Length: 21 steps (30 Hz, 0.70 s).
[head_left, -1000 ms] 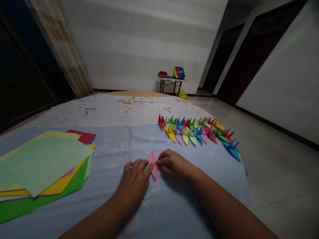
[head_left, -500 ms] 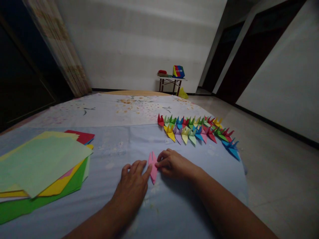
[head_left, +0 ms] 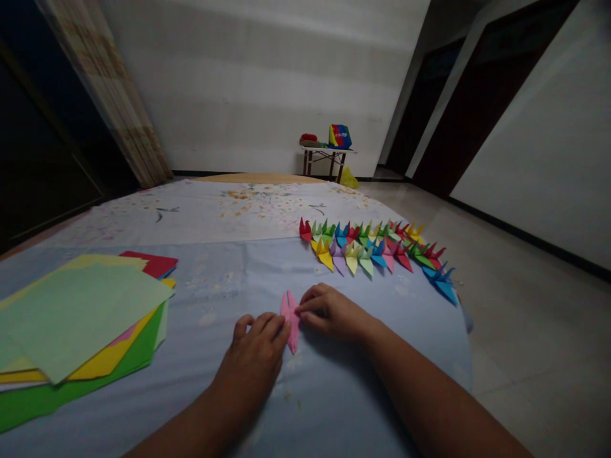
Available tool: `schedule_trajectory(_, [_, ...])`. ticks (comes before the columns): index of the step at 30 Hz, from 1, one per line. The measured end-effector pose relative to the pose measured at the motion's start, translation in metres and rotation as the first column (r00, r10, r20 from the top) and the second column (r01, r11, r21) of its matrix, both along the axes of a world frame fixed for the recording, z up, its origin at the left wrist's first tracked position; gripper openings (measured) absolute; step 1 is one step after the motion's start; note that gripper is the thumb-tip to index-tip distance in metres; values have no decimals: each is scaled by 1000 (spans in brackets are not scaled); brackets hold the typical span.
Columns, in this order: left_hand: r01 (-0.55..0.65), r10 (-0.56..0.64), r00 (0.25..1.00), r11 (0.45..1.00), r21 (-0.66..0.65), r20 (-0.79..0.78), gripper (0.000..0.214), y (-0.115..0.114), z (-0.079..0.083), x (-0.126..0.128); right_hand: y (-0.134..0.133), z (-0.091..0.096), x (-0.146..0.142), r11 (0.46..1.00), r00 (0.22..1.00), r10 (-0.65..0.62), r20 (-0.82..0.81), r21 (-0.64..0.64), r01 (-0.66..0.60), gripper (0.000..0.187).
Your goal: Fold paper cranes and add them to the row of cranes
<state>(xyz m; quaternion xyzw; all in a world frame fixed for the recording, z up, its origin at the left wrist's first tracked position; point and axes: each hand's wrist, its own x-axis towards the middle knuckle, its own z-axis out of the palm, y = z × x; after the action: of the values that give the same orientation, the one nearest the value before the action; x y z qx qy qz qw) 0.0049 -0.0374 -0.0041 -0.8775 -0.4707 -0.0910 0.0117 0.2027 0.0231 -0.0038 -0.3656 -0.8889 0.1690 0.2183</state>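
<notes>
A small folded pink paper piece (head_left: 291,315) lies on the pale blue cloth (head_left: 334,394) in front of me. My left hand (head_left: 255,356) rests beside it, fingers curled, with the fingertips pressing on its left edge. My right hand (head_left: 329,312) presses its fingertips together on the piece's right side. Both hands hold the pink paper flat against the cloth.
Rows of several coloured paper cranes (head_left: 372,249) lie beyond my right hand. A stack of coloured paper sheets (head_left: 76,318) lies at the left. The cloth's right edge (head_left: 465,305) meets a tiled floor. A small table (head_left: 324,158) stands at the far wall.
My left fingers have curled in slightly against the pink piece. Both hands stay on it; the view has shifted a little.
</notes>
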Motion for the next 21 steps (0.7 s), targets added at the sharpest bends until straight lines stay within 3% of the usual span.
schedule_trajectory(5, [25,-23,998,999,-34,50,38,1,2,-2,2,-6,-7,980,980,-199,-13,2,199,27])
schedule_trajectory(9, [27,-12,972,998,-58,237,34,6,0,-9,-1,-8,-13,975,978,-209,11,-73,209,24])
schedule_trajectory(13, [-105,138,909,989,-104,393,33,17,-4,-16,-2,-7,-16,967,975,-221,-11,-135,218,20])
schedule_trajectory(18, [-172,233,866,970,-173,442,31,23,-5,-19,-4,-6,-19,962,976,-213,-37,-179,204,12])
schedule_trajectory(21, [-181,249,867,965,-192,431,29,22,-3,-16,-6,-7,-20,965,972,-233,-23,-125,229,22])
